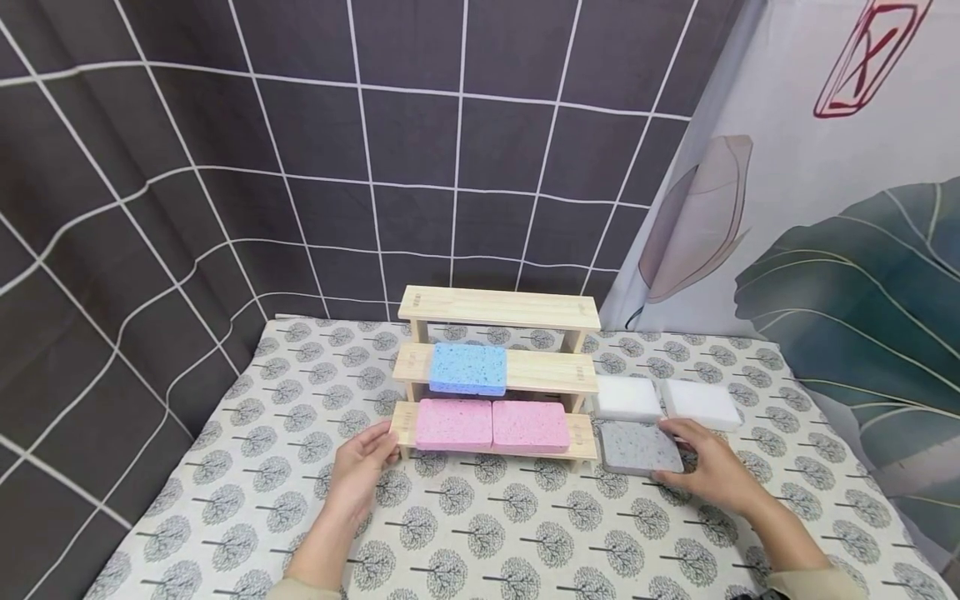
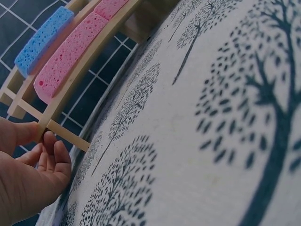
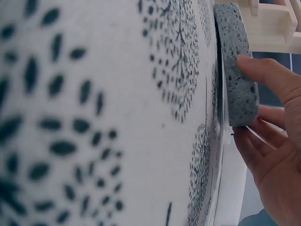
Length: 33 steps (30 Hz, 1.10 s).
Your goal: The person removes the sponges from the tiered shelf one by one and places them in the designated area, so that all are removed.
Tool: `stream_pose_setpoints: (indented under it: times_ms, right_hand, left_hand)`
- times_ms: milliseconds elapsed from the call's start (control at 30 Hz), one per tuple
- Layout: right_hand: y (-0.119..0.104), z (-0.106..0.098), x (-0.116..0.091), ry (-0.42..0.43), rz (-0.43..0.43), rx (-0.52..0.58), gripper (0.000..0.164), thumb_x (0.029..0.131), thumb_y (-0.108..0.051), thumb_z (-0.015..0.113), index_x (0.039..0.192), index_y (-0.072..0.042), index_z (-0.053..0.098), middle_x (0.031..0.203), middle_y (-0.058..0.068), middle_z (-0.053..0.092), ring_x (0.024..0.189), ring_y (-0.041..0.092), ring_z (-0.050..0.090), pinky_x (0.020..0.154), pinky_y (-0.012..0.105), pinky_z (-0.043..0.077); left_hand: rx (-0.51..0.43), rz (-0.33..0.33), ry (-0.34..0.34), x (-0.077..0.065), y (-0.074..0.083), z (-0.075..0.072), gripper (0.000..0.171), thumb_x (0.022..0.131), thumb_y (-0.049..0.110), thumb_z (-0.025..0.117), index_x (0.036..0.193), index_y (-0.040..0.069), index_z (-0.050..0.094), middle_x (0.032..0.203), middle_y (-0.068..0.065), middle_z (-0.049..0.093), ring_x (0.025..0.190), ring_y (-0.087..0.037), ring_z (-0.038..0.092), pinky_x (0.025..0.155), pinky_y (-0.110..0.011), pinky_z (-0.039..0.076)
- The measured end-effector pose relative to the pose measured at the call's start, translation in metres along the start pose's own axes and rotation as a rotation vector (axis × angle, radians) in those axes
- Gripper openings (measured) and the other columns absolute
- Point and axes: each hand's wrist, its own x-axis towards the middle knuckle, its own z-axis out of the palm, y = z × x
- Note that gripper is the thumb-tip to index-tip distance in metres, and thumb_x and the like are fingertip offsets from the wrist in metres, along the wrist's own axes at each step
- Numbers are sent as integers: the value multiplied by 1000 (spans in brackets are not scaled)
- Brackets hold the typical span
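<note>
A three-step wooden rack (image 1: 498, 308) stands on the tablecloth. My left hand (image 1: 356, 477) pinches the left end of its lowest board (image 2: 59, 106) between thumb and fingers. Two pink sponges (image 1: 454, 425) lie side by side on that lowest step. The middle step carries a blue sponge (image 1: 468, 368) toward its left half, and the top step is bare. To the right of the rack, my right hand (image 1: 712, 473) grips a grey sponge (image 1: 639, 448) by its right end, thumb on the near edge (image 3: 244, 89). The sponge lies flat, close over the cloth.
Just behind the grey sponge are two white sponge blocks (image 1: 628, 398), set side by side right of the rack. The tablecloth (image 1: 465, 542) has a printed tree pattern. A dark gridded curtain (image 1: 405, 142) and a pale leaf-printed one (image 1: 795, 192) hang behind the table.
</note>
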Motion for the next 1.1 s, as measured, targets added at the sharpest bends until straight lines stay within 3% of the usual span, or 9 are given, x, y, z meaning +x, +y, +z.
stream_pose_setpoints:
  times_ms: [200,300,333,433,633,733,900,1100]
  right_hand:
    - [-2,-6,0,-2,8,11,87,70,-32,93,137,7,52,133,28,57,114,50,59,96,67,47]
    - [-4,-9,2,23,-15,46,86,72,-28,92,138,9,51,131,28,59,112,50,60,101,35,53]
    - [-5,-10,3,37,-30,59,85,73,-26,92,138,9,50,129,28,59,114,42,62,100,24,51]
    - [-9,-11,7,67,-65,113,83,74,-19,91,140,9,48,128,28,61,115,34,63,96,0,34]
    - [-21,-11,19,121,-126,161,79,77,-9,88,142,9,47,125,27,63,115,-6,53,99,2,36]
    - [-30,-13,26,134,-155,173,75,79,-6,86,141,10,47,125,27,63,116,-12,49,101,3,36]
    - [-46,-14,34,152,-179,175,72,79,-3,85,140,9,49,124,25,64,117,-4,54,102,4,36]
    - [-64,-14,40,165,-195,158,69,80,-4,84,140,6,51,124,22,66,115,23,62,102,5,37]
  left_hand:
    - [0,-5,5,0,0,1,38,100,3,59,136,-9,53,113,-17,65,93,-17,61,80,-20,57]
    - [11,-13,11,0,0,1,38,100,4,59,136,-8,54,113,-16,65,93,-17,62,80,-20,57]
    - [13,-13,12,1,0,1,38,100,4,59,136,-8,54,113,-16,65,92,-17,62,80,-20,57]
    - [10,-13,13,2,0,1,38,100,4,60,135,-8,54,112,-16,65,92,-16,62,80,-20,57]
    - [4,-10,10,1,0,1,38,100,3,59,135,-9,54,111,-16,65,91,-16,61,80,-20,57]
    - [8,-9,8,1,0,1,38,100,4,59,136,-9,54,113,-16,65,92,-16,61,80,-21,57]
    - [5,-7,8,1,0,1,38,100,4,59,136,-9,54,113,-17,66,92,-16,62,80,-20,57]
    - [-2,-3,7,2,-1,1,38,100,3,59,135,-9,54,111,-16,65,92,-16,62,80,-20,57]
